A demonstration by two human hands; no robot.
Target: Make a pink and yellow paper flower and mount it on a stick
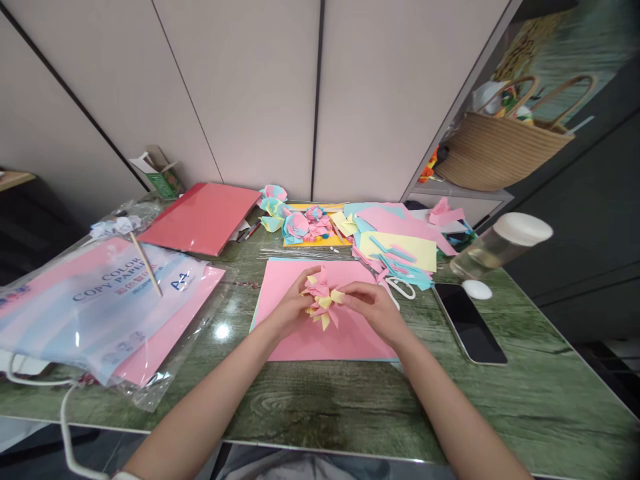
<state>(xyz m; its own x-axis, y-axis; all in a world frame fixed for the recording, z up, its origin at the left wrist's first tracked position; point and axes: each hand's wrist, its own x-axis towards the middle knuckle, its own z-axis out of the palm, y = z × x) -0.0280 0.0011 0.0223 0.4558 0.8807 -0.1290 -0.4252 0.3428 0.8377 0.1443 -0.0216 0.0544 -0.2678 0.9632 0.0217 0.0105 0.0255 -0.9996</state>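
I'm catching "COLOR COPY PAPER" on the clear-wrapped paper pack (133,319), front-left of the red folder (204,217), and there's a bold "A4" on that same pack! Pinkish characters between them are too blurred for me; so's the print on the green box (165,185) behind the folder.

Pink and yellow paper flower (324,300), pink sheet (305,343), green streaked tabletop (310,403)
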